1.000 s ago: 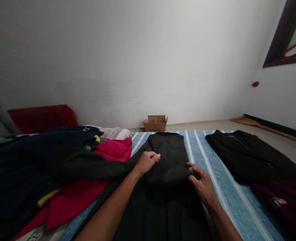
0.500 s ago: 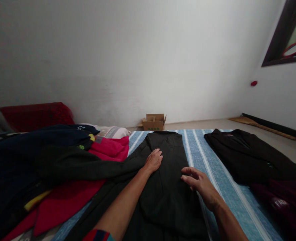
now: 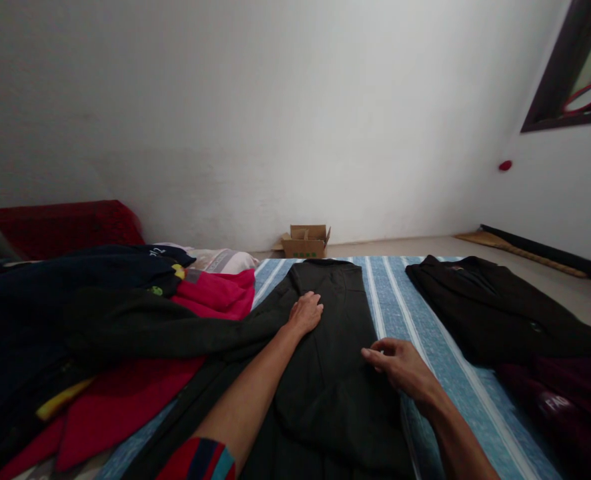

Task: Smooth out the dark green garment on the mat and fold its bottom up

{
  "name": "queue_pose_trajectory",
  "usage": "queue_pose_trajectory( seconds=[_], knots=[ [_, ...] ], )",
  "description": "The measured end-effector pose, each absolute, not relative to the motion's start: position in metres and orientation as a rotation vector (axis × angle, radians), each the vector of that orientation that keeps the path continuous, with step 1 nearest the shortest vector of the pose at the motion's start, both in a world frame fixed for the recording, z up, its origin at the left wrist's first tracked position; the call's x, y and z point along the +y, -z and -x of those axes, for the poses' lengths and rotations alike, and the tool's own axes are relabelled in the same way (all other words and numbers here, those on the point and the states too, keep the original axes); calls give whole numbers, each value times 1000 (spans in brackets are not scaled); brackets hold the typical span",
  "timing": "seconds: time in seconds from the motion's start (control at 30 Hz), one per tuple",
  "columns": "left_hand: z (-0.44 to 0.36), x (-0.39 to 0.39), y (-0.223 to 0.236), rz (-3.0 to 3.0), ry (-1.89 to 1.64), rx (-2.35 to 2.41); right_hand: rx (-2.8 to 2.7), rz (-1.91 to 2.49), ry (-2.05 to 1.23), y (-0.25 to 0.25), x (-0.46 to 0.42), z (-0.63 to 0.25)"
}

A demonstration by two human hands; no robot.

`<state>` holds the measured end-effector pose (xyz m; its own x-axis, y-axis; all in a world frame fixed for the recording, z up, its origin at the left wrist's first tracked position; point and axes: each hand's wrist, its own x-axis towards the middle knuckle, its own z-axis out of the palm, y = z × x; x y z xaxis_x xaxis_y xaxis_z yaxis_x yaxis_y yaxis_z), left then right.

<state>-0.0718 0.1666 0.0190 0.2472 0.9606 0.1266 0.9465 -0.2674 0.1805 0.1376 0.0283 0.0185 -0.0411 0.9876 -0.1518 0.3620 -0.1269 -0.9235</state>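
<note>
A black jacket (image 3: 335, 373) lies flat along the blue striped sheet (image 3: 425, 320) in front of me, one sleeve stretched out to the left over the other clothes. My left hand (image 3: 305, 312) rests palm down on the upper part of the jacket, fingers together and flat. My right hand (image 3: 398, 367) sits at the jacket's right edge, its fingers curled and touching the cloth; I cannot make out whether it grips the edge.
A heap of dark blue, red and pink clothes (image 3: 125, 320) covers the left side. Another black garment (image 3: 495, 313) and a maroon one (image 3: 570, 400) lie on the right. A small cardboard box (image 3: 306, 242) stands by the white wall, and a red pillow (image 3: 65, 227) is at far left.
A fold of the jacket that both hands held up has been laid down flat. My left hand opened and now presses on the cloth; my right hand drew back to the jacket's right edge.
</note>
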Motion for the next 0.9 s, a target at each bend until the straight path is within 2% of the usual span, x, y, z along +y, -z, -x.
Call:
queue_pose_trajectory(
  seconds=[0.3,0.53,0.77,0.9],
  knots=[
    [75,184,-27,-2380,-245,1909,-1606,1282,-1500,-19,22,-137],
    [73,188,-30,-2411,-183,1916,-1443,1084,-1490,-46,10,-153],
    [71,179,-20,-2520,-223,1871,-1818,744,-2110,-90,-17,-129],
    [73,180,-14,-2526,-274,1824,-1715,860,-1989,-76,-8,-118]
  ],
)
